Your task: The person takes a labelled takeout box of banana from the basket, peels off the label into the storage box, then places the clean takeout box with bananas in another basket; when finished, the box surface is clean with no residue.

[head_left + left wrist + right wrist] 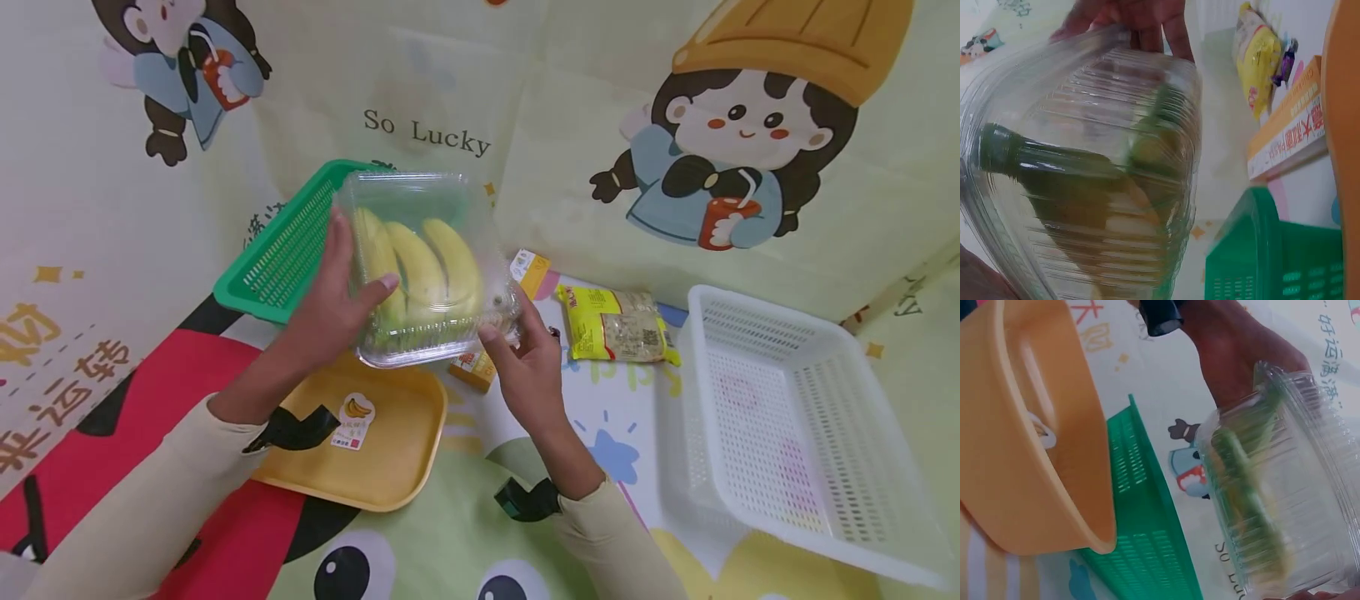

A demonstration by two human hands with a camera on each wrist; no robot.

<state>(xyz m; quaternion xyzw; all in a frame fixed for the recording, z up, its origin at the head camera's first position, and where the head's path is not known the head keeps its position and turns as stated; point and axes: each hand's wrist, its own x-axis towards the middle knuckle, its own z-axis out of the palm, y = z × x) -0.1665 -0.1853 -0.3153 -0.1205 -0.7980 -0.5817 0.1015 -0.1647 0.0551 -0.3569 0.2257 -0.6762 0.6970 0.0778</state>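
A clear plastic clamshell box [427, 333] with several bananas [416, 262] inside is held up, tilted, in the middle of the head view. My left hand [322, 304] grips its left side, thumb over the lid and the other fingers behind the edge. At the lower right corner my right hand [534, 367] holds the box, its thumb on the front edge. Below the box lies a yellow-orange tray [405, 479], with a banana sticker [352, 421] on its surface. In the left wrist view, green banana stems [1000, 150] show through the ribbed plastic.
A green basket [277, 250] leans behind the left hand. To the right are a yellow food packet [618, 325], small orange-and-white cartons [474, 369] and a large white basket [705, 400]. A printed cloth covers the table and the wall behind.
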